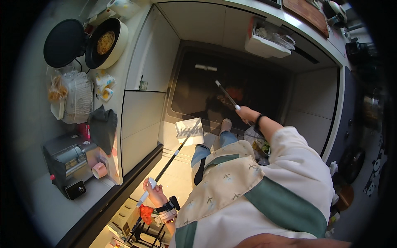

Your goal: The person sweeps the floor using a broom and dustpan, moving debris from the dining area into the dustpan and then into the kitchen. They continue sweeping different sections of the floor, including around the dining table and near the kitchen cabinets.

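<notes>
My left hand (156,195) grips the white upper end of a long pole. The pole (169,162) slopes down to a white dustpan (189,141) with comb teeth, on the floor beside my foot. My right hand (248,114) is closed around a grey and white broom handle (228,96), which points away over the dark floor mat (198,96). Just beyond its far end lies a white bar (206,67), seemingly the broom head. In the shadow I cannot tell how the two join.
Cabinets (142,114) border the mat. A white bin (266,46) hangs on the far cabinet front. A bag of food scraps (260,144) stands by my right leg. On the left counter are an open electric pan (107,43), a grey cloth (104,128) and a coffee machine (69,161).
</notes>
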The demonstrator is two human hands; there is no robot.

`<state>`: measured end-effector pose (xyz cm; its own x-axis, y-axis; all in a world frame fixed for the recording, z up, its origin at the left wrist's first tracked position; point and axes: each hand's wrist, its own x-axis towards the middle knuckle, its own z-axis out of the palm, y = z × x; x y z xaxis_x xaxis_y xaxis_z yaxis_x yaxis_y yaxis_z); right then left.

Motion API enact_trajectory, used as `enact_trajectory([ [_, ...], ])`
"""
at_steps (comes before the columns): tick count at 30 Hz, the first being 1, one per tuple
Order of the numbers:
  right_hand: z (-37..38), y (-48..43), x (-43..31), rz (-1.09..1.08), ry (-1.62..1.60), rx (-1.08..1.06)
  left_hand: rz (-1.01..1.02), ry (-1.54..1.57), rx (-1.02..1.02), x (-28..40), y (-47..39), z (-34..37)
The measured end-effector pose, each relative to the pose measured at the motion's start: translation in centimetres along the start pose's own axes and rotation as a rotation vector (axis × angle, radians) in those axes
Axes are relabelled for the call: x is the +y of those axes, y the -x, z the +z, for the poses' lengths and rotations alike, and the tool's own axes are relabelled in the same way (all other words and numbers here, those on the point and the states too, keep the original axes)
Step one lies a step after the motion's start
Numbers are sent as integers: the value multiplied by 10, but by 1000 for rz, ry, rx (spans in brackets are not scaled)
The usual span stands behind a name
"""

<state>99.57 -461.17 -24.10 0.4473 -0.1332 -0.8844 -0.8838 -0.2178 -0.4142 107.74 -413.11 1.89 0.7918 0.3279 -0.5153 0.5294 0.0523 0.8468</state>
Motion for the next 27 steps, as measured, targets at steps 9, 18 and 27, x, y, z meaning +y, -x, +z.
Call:
enact_trajectory([
  [9, -22, -13, -30, -70, -49, 291, 6, 13, -5, -10, -10, -1],
  [18, 40, -165, -73, -54, 974, -241, 52, 26, 2, -7, -6, -5],
  [27, 29, 37, -21, -44, -30, 275, 26, 38, 38, -12, -25, -25],
])
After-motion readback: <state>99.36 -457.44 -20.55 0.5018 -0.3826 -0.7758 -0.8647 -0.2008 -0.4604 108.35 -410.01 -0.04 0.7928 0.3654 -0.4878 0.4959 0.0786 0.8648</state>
